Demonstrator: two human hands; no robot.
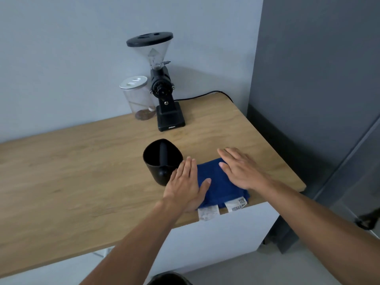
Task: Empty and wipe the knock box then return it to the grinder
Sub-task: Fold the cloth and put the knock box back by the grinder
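A black knock box (159,159) with a bar across its mouth stands upright on the wooden counter (82,171), a short way in front of the black coffee grinder (164,95). Right of it lies a folded blue cloth (218,186) with white tags at the counter's front edge. My left hand (186,186) lies flat, fingers together, on the cloth's left edge, close to the box's side. My right hand (240,167) is spread flat over the cloth's right part. Neither hand grips anything.
A clear jar (137,99) with a white lid stands left of the grinder against the wall. The grinder's black cord (197,96) runs to the right along the back. A grey panel (318,79) borders the counter's right end. A dark round rim (168,279) shows at the bottom.
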